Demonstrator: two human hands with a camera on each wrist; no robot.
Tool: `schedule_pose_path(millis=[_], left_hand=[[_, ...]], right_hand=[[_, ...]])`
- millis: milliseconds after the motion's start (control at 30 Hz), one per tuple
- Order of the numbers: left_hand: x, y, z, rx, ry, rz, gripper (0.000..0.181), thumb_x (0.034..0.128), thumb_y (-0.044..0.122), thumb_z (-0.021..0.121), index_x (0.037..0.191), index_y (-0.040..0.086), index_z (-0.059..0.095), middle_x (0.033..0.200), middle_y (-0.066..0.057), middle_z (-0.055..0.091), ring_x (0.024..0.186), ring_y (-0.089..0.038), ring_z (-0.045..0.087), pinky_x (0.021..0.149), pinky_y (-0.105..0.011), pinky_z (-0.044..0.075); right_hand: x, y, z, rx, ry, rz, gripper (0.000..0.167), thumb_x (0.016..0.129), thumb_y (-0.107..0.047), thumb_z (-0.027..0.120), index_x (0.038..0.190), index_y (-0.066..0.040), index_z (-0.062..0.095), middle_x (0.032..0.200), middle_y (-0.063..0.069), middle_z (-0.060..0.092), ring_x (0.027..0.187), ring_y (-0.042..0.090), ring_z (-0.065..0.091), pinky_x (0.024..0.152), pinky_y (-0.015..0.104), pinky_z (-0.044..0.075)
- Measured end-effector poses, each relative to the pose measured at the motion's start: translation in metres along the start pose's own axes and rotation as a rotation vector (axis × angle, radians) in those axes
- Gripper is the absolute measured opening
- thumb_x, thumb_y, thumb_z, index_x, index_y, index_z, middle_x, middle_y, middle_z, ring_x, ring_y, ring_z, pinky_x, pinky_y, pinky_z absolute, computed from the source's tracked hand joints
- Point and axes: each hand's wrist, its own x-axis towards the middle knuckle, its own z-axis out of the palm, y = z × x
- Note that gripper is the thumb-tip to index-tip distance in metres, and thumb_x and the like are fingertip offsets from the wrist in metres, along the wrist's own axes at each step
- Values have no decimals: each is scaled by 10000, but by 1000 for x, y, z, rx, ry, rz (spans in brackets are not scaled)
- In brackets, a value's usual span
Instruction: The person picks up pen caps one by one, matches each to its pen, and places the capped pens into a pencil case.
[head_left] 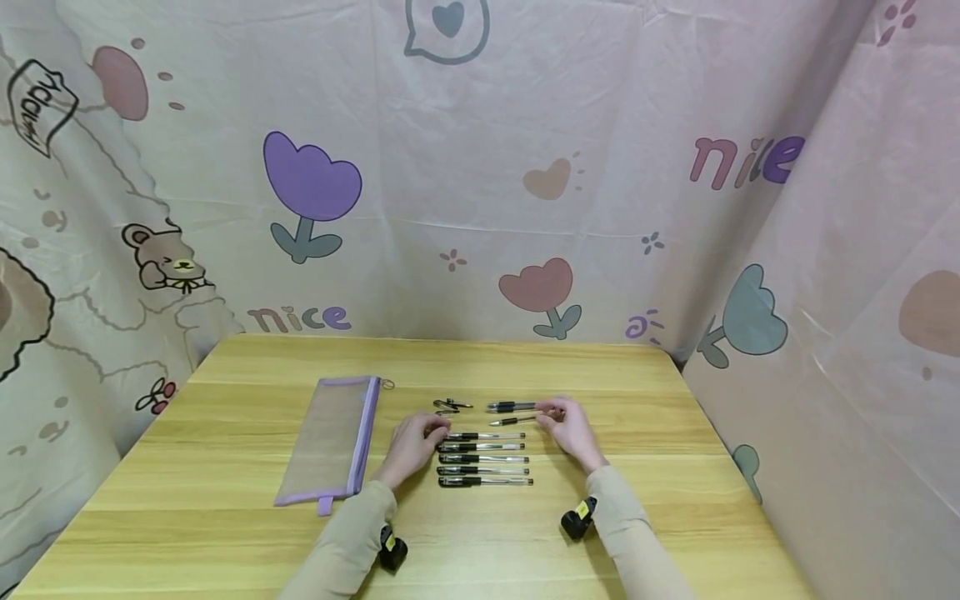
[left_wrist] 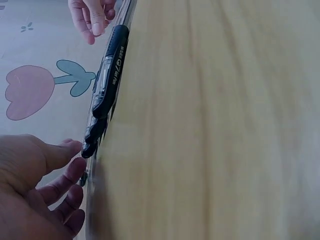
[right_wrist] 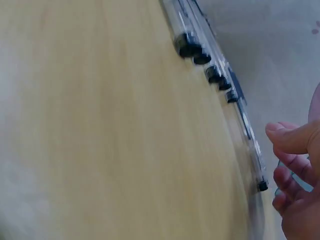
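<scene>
Two hands [head_left: 412, 443] near five aligned capped pens [head_left: 483, 459], one pouch [head_left: 327, 440].

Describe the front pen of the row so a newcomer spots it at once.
On the wooden table, find the purple-edged mesh pouch. To its right in the head view, five pens lie in a row. It is the front pen, with a neighbour only on its far side.

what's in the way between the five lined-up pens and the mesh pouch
The left hand: it lies between the pens and the pouch, just off the pens' cap ends. Nothing else visible stands in that gap.
</scene>
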Motion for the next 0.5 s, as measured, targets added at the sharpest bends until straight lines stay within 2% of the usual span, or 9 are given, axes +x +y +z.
schedule_pose_path(millis=[100, 333, 500], left_hand=[[-1, 0, -1, -23, 23, 2, 177, 949, 115, 660, 1101, 93, 748, 1111, -114, 740, 1127, -362, 616, 1055, -595, 375], [-1, 0, -3, -49, 73, 4, 166, 947, 105, 671, 1090, 88, 755, 1048, -105, 746, 1020, -308, 647, 976, -540, 447], [-1, -1, -5, -59, 84, 9, 151, 942, 103, 677, 1070, 88, 756, 995, -85, 744, 929, -248, 624, 934, -505, 439]], right_hand=[[2, 3, -2, -11, 8, 13, 226, 869, -14, 741, 1094, -30, 751, 1120, 158, 686, 912, 213, 599, 806, 303, 485], [5, 5, -1, -44, 28, 16, 197, 854, -23, 765, 1050, -26, 764, 1097, 153, 674, 1013, 290, 645, 936, 467, 512], [9, 7, 1, -68, 28, 15, 186, 850, -37, 775, 1037, -39, 769, 1086, 138, 667, 1003, 279, 620, 928, 470, 497]])
